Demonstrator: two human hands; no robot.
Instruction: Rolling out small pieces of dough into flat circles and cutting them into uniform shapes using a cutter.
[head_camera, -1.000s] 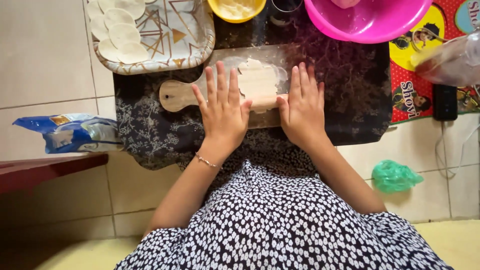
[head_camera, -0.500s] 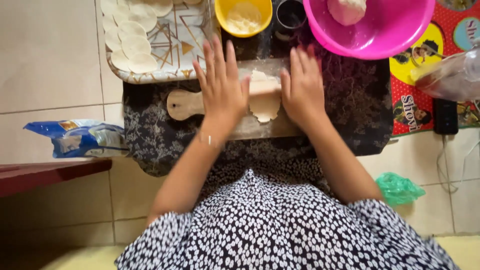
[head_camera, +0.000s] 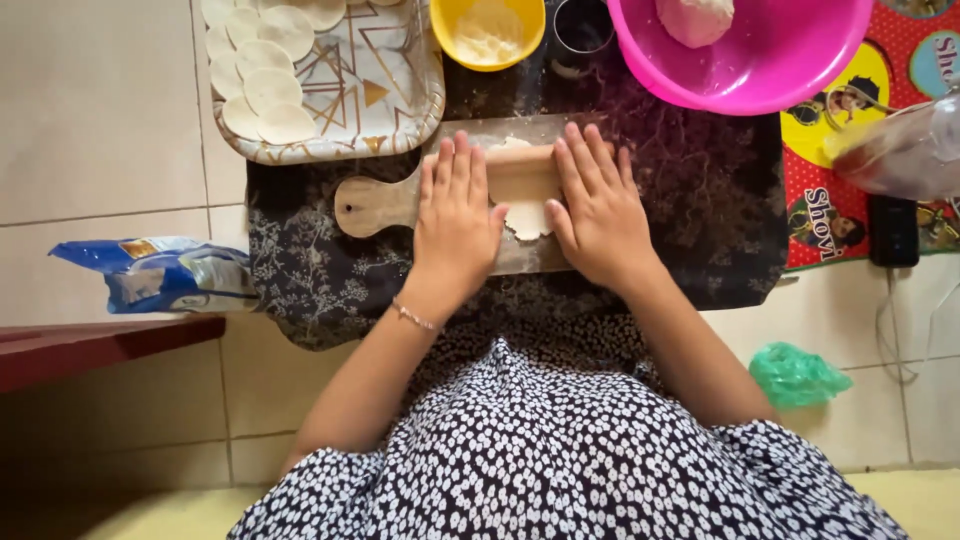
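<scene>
At the bottom of the frame a dark dress with small white spots fills the foreground, and both forearms reach up from it toward the middle. The left hand (head_camera: 455, 225), a thin bracelet (head_camera: 416, 317) at its wrist, lies flat with fingers stretched out, palm pressed on a wooden rolling pin (head_camera: 520, 175). The right hand (head_camera: 598, 210) lies just as flat and open on the same pin, just right of centre. Between the two hands a pale disc of dough (head_camera: 525, 215) shows under the pin, resting on a wooden board with a handle (head_camera: 375, 205) that sticks out to the left. The board sits on a dark floral cloth (head_camera: 300, 270) spread over pale floor tiles.

At the left edge a blue and white bag (head_camera: 150, 275) lies on the tiles, and at the lower right a crumpled green plastic bag (head_camera: 795, 375).

Farther up, in the upper left, a patterned tray (head_camera: 390, 90) carries several rolled white discs (head_camera: 265, 85). At top centre stands a yellow bowl (head_camera: 487, 35) with flour, beside it a dark cup (head_camera: 582, 30). In the upper right a pink bowl (head_camera: 760, 60) holds a lump of dough (head_camera: 695, 18).
</scene>
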